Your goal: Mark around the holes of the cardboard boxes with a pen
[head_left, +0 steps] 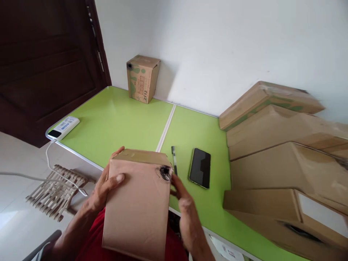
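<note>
A plain brown cardboard box (138, 206) is tilted up in front of me, over my lap at the table's near edge. A dark, ragged-edged hole (165, 172) is in its top right corner. My left hand (107, 185) grips the box's left side, its thumb flat on the face toward me and its fingers along the far side. At the right side, my right hand (185, 206) has its fingers against the edge just below the hole; some of those fingertips are hidden. Beyond the box lie a pen (174, 159) and a black phone (200, 168).
A printed carton (143, 79) stands on the green table (116, 112) against the wall. Several cardboard boxes (266, 163) are stacked at the right. A white power bank (63, 127) with a cable lies at the left corner, above a woven stool (56, 192).
</note>
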Demonstrator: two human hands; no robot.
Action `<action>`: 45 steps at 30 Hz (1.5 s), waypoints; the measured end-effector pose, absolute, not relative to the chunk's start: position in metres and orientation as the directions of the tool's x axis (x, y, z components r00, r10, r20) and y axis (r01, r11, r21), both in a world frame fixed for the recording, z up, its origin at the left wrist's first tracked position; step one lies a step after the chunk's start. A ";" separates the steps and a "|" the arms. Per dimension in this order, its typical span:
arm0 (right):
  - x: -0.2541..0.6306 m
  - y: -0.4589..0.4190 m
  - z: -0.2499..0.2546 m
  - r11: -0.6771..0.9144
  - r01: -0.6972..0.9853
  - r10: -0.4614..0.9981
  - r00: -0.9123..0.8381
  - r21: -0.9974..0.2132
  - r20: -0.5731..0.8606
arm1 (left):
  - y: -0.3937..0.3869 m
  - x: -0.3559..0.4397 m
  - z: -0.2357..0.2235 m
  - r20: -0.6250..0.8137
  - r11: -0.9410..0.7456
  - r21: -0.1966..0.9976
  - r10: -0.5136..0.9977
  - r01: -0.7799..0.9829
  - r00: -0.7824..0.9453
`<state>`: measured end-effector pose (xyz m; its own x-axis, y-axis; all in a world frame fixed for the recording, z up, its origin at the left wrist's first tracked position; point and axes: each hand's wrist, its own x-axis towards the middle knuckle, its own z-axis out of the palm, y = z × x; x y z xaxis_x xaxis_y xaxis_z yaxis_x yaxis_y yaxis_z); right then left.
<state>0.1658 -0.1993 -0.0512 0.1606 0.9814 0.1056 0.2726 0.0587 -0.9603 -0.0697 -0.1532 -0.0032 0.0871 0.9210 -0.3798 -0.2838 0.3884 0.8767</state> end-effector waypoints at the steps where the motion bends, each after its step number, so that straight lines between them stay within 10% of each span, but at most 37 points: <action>1: 0.179 -0.189 -0.044 0.002 0.357 0.974 0.210 -0.934 0.082 | -0.151 -0.068 0.000 -0.392 0.401 0.864 0.915 -0.304 0.094; 6: 0.233 -0.137 -0.032 -0.628 0.626 0.749 0.647 -0.462 -0.141 | -0.139 -0.056 -0.001 -0.433 0.418 0.845 0.901 -0.334 0.032; 10: 0.252 -0.122 -0.053 -0.714 0.552 0.685 0.678 -0.431 -0.265 | -0.129 -0.047 -0.014 -0.484 0.457 0.826 0.875 -0.331 0.000; 18: 0.275 -0.125 -0.080 -0.599 0.311 0.721 0.610 -0.738 -0.329 | -0.104 -0.036 -0.026 -0.516 0.491 0.800 0.856 -0.345 0.021; 24: 0.250 -0.154 -0.056 -0.347 -0.168 0.784 0.487 -0.923 -0.384 | -0.100 -0.036 -0.023 -0.481 0.479 0.817 0.873 -0.320 0.079; 28: 0.225 -0.184 -0.020 -0.151 -0.574 0.837 0.359 -0.805 -0.413 | -0.103 -0.032 -0.015 -0.465 0.471 0.834 0.880 -0.286 0.092; 35: 0.170 -0.216 0.008 -0.266 -0.723 0.925 -0.005 -0.637 -0.381 | -0.113 -0.031 -0.011 -0.391 0.420 0.853 0.908 -0.310 0.154; 45: 0.145 -0.228 0.026 -0.293 -0.841 0.863 -0.027 -0.455 -0.505 | -0.123 -0.044 -0.027 -0.370 0.382 0.861 0.923 -0.336 0.102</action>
